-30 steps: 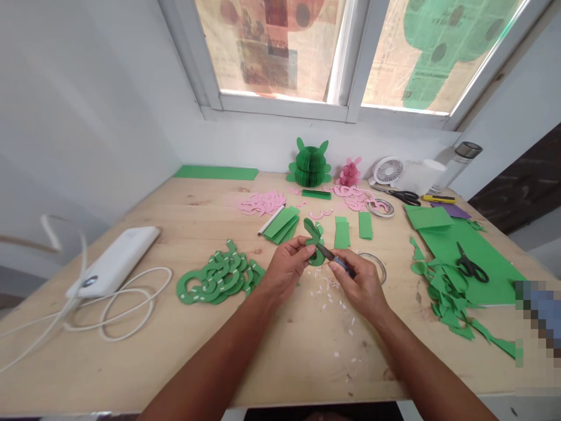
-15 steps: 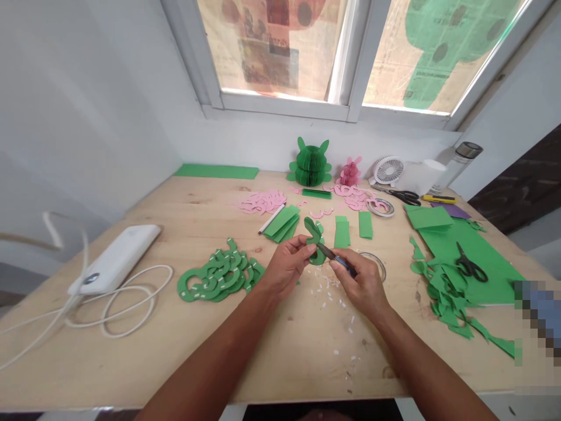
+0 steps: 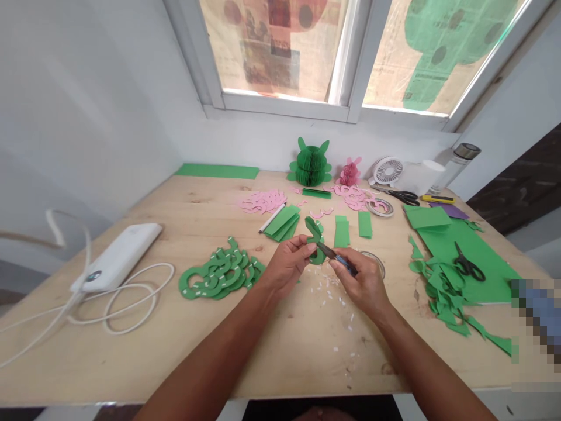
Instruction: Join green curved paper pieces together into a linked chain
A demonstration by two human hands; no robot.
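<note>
Near the middle of the table my left hand [image 3: 290, 261] pinches a curved green paper cutout [image 3: 316, 255] with small white tape strips on it. My right hand [image 3: 362, 279] grips a craft knife [image 3: 343, 261] with a dark pointed blade and bluish handle. Its tip rests against the cutout beside my left fingertips. To the left of my left hand lies a pile of green cutouts [image 3: 219, 272], also marked with white strips. White scraps [image 3: 335, 301] are scattered on the table below both hands. A roll of tape [image 3: 377, 264] sits partly hidden behind my right hand.
Green card strips [image 3: 281, 223] and pink cutouts [image 3: 263, 202] lie ahead. Black scissors [image 3: 468, 264] rest on a green sheet [image 3: 491, 257] at right, beside green offcuts [image 3: 442, 289]. A white power bank [image 3: 120, 254] with a looped cable [image 3: 153, 301] occupies the left side.
Both hands stay nearly in place, with the cutout and the knife still held. The view has shifted very slightly.
</note>
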